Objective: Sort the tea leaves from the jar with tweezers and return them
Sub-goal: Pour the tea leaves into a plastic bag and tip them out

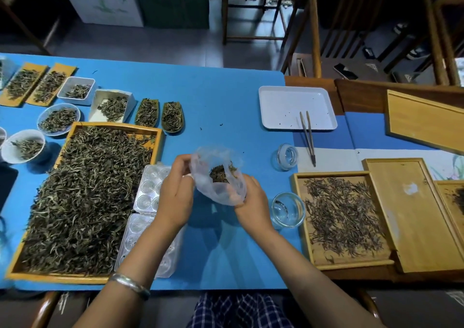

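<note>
I see a bright blue table (221, 96) under everything. The big tray (75, 278) is honey-yellow wood, heaped with dark green-brown leaves (85, 202) streaked pale. The bag (218, 177) is clear, slightly milky. A white tray (283, 104) carries dark specks. The bangle (130, 285) is silver, and the cloth (238, 310) at the bottom is navy-and-white check.

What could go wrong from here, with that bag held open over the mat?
1. The thin plastic bag, held by the left hand and right hand, could sag and spill its tea leaves.
2. The right forearm is near the open glass jar; a sweep may tip it.
3. The tweezers overhang the white tray and could be knocked.
</note>
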